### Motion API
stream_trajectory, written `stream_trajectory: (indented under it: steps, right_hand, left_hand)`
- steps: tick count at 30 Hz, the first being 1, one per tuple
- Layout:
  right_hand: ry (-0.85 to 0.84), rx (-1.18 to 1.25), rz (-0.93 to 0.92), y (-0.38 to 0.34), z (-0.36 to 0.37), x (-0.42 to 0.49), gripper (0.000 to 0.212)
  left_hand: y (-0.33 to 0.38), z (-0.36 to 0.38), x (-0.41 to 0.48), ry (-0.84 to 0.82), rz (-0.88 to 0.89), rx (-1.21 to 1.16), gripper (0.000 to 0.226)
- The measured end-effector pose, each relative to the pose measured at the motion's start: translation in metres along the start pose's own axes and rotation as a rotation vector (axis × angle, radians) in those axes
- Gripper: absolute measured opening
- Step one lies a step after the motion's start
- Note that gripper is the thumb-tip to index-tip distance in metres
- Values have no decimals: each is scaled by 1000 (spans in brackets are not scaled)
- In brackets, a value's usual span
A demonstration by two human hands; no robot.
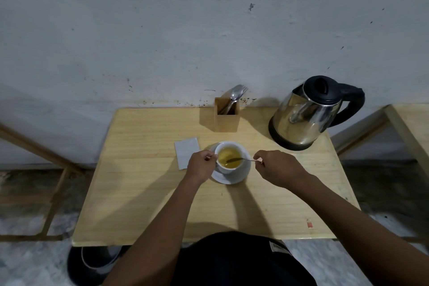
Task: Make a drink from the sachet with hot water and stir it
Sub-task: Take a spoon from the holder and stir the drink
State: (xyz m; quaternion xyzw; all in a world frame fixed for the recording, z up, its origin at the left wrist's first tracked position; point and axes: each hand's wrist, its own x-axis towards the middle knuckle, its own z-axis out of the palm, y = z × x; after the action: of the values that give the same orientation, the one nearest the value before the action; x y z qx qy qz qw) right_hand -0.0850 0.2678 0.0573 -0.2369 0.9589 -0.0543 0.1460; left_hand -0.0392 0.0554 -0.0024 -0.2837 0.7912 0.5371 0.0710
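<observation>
Wooden bench point(144, 193): yellow drink filled the white cup point(229, 168), gripped by the left hand point(201, 166); the spoon point(239, 159) was pinched by the right hand point(277, 167).

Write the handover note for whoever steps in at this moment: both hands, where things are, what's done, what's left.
Left hand: gripping the white cup at its left side.
Right hand: pinching the spoon handle, bowl in the yellow drink.
Cup stands on the saucer, mid-table. Sachet lies flat left of the cup. Kettle stands back right; cutlery holder at the back.
Done: water poured, drink coloured.
Left: finish stirring, take the spoon out.
</observation>
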Motion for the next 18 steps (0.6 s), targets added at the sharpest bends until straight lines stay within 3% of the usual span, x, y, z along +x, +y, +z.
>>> stream_trajectory:
  steps: [9, 18]
  right_hand:
    - [-11, -313, -240, -23, -23, 24, 30]
    - [-55, -494, -200, -56, -42, 47, 15]
  left_hand:
    - [-2, -1, 4, -28, -14, 2, 20]
    - [-4, -1, 7, -39, -14, -6, 22]
